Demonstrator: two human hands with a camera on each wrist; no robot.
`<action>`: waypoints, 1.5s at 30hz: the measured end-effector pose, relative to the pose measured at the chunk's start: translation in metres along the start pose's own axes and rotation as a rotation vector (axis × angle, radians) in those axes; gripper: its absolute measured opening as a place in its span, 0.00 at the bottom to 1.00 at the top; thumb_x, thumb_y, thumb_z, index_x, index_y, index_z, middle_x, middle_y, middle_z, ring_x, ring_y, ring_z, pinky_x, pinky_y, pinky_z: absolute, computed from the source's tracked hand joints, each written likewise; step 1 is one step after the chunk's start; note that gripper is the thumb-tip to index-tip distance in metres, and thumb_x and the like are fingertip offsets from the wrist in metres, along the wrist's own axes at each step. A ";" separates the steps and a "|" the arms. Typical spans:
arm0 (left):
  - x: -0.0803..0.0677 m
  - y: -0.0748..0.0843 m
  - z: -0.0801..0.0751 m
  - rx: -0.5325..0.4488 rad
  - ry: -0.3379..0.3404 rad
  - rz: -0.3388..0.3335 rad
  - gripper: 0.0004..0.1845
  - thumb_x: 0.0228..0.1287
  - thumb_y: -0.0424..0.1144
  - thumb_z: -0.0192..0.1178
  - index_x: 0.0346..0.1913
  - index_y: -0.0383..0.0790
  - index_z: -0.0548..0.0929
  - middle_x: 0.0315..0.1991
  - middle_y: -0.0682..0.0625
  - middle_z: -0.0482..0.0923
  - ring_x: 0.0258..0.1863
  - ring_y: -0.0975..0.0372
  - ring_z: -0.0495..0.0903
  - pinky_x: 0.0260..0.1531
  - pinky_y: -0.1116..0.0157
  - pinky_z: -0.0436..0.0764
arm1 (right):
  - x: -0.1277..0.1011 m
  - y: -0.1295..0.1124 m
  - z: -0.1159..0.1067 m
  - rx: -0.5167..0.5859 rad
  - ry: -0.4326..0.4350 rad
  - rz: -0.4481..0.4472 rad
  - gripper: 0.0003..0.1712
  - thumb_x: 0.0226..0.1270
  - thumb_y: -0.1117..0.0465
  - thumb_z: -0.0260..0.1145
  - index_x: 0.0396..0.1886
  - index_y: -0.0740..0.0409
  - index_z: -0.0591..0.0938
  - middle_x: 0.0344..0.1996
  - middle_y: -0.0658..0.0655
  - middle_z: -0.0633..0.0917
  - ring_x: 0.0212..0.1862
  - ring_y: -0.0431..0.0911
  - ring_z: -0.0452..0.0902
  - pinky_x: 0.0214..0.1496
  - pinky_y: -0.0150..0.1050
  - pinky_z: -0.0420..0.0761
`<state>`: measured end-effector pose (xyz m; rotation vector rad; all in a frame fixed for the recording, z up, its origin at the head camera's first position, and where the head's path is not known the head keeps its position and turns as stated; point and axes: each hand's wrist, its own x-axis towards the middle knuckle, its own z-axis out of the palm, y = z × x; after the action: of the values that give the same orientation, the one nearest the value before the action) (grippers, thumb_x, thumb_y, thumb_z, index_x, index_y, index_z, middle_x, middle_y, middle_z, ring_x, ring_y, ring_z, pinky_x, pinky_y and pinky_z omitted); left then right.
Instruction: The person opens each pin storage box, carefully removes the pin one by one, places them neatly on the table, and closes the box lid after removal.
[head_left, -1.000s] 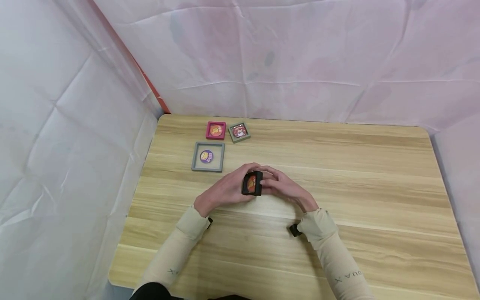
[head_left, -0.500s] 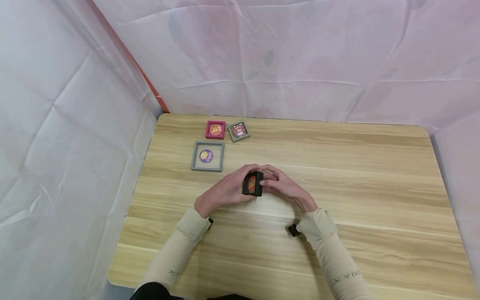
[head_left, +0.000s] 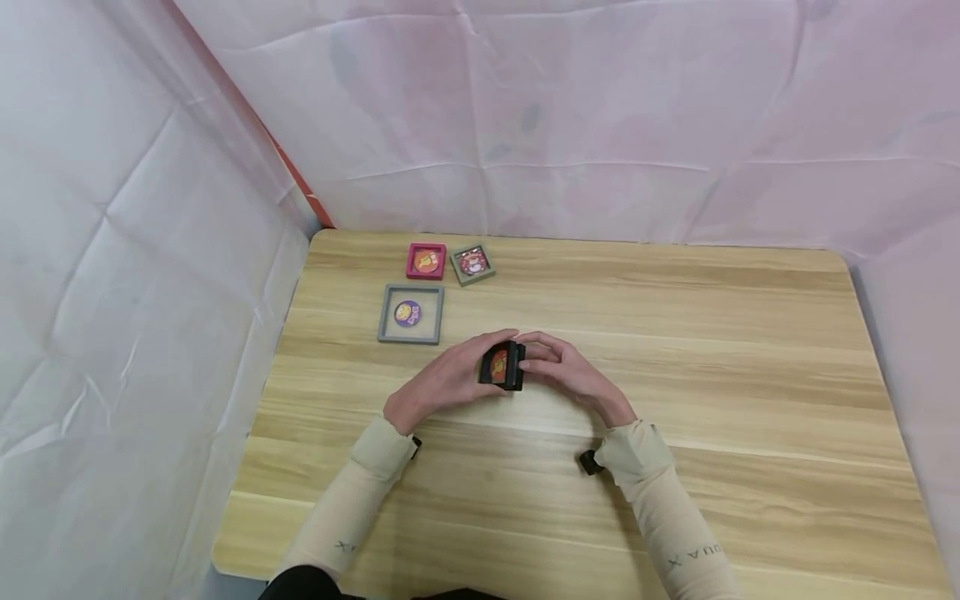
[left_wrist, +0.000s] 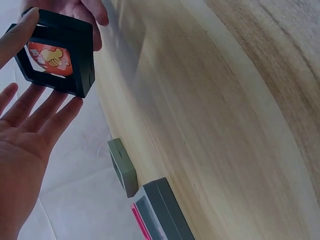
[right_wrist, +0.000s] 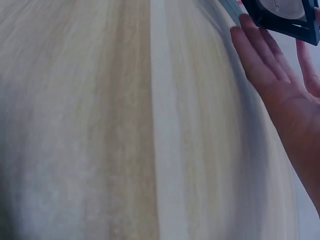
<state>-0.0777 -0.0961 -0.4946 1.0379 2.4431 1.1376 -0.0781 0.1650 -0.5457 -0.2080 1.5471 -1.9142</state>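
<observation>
A small black square display frame [head_left: 513, 368] is held up off the table between both hands, a clear window in it showing a round orange-red badge [left_wrist: 52, 59] with a yellow figure. My left hand [head_left: 448, 373] grips it at the left, thumb on one edge and fingertips on the opposite edge, as the left wrist view shows. On the other side, my right hand [head_left: 573, 377] pinches the frame's right part between thumb and fingers. Between the frame's two black layers a thin gap shows in the head view. The badge's back appears pale in the right wrist view.
At the back left of the wooden table [head_left: 675, 350] lie a pink frame [head_left: 408, 262] with an orange badge, a grey-green frame [head_left: 489, 273] with a red badge, and a larger grey frame [head_left: 382, 317] with a purple badge. Pale sheets [head_left: 600, 100] hang behind and at the sides.
The black frame has turned slightly in the hands, and its two layers now look a little apart. Both hands keep hold of it. The view has shifted slightly.
</observation>
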 end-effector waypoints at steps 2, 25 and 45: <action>-0.001 0.000 -0.001 -0.004 -0.002 -0.011 0.49 0.58 0.35 0.80 0.80 0.41 0.66 0.72 0.40 0.76 0.70 0.52 0.79 0.72 0.53 0.81 | -0.001 0.001 0.000 -0.077 0.030 -0.007 0.24 0.78 0.61 0.66 0.70 0.54 0.75 0.68 0.58 0.82 0.65 0.40 0.82 0.65 0.36 0.86; -0.007 -0.011 -0.004 0.039 -0.020 -0.068 0.47 0.61 0.40 0.78 0.81 0.43 0.65 0.73 0.42 0.76 0.72 0.53 0.78 0.75 0.55 0.78 | -0.007 -0.008 0.023 -0.511 0.088 -0.053 0.47 0.62 0.51 0.81 0.78 0.40 0.69 0.65 0.57 0.85 0.64 0.53 0.84 0.63 0.49 0.88; -0.010 -0.015 -0.009 -0.024 0.011 -0.090 0.47 0.61 0.38 0.78 0.81 0.43 0.66 0.73 0.43 0.75 0.71 0.54 0.78 0.75 0.57 0.78 | 0.000 -0.007 0.029 -0.779 0.182 -0.109 0.48 0.59 0.47 0.83 0.77 0.47 0.71 0.64 0.57 0.85 0.63 0.53 0.82 0.68 0.54 0.82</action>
<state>-0.0823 -0.1148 -0.5008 0.9073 2.4520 1.1434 -0.0661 0.1426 -0.5307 -0.4644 2.3886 -1.3362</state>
